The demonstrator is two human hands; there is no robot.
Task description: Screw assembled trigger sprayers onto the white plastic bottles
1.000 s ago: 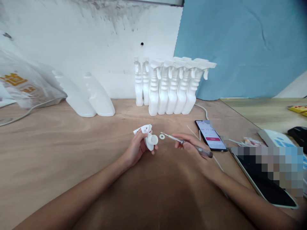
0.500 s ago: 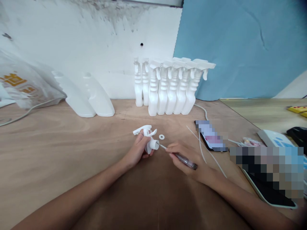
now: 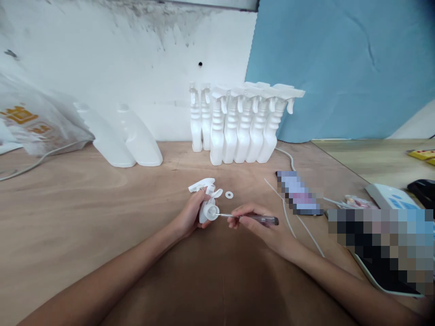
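A white trigger sprayer head (image 3: 211,211) is gripped in my left hand (image 3: 192,209), its round collar turned toward me and to the right. My right hand (image 3: 255,222) is closed on a screwdriver (image 3: 260,219) with a see-through dark handle. The thin metal shaft points left, and its tip is at the collar's opening; how far in it reaches I cannot tell. Just beyond the sprayer head a white ring washer (image 3: 229,195) lies flat on the wooden table (image 3: 136,194). Two thin white tubes (image 3: 288,218) rest right of my right hand.
Several white spray bottles (image 3: 244,131) with trigger heads stand against the wall. Two white bottles without heads (image 3: 142,140) stand at the left, near a plastic bag (image 3: 44,122). A phone (image 3: 299,192), a tablet-like device (image 3: 377,267) and a white box (image 3: 390,197) lie at right.
The sprayer head has turned so its collar opening faces me more. My right hand has shifted slightly left, and the screwdriver now lies nearly level, its tip at the collar.
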